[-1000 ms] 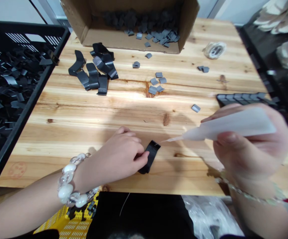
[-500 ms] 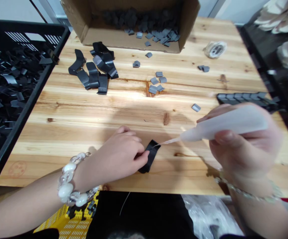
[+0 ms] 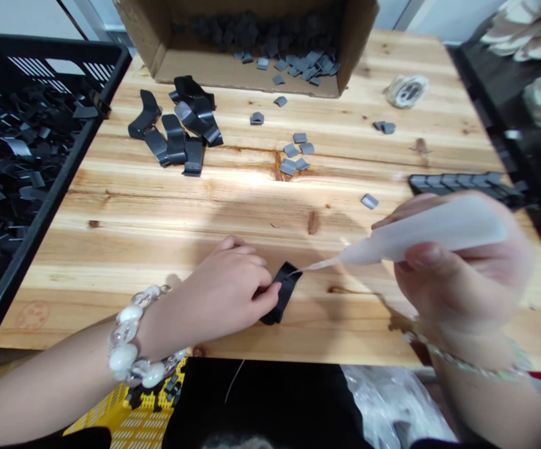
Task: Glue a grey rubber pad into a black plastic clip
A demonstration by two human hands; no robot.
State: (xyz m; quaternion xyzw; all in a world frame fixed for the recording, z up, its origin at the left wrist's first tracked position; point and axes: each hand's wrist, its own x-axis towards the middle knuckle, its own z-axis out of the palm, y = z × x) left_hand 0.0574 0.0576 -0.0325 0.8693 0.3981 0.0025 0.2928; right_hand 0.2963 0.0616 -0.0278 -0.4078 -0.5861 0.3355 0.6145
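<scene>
Wooden table [image 3: 158, 231] fills the view. Black crate [image 3: 13, 162] of black strips sits off its left edge. Cardboard box [image 3: 252, 43] lies open at the far edge, grey pads heaped inside. Loose pile of black strips [image 3: 177, 134] sits far left on the table, well apart from my hands. A row of dark parts [image 3: 462, 183] lies at the right edge. My right hand [image 3: 457, 274] is clenched around a white squeeze bottle [image 3: 429, 231], thumb pressed on top, nozzle tip touching the upper end of the black strip [image 3: 283, 292]. My left hand [image 3: 226, 296] pins that strip flat near the front edge, fingertips on its left side. Scattered grey pads [image 3: 293, 156] lie mid-table, untouched.
</scene>
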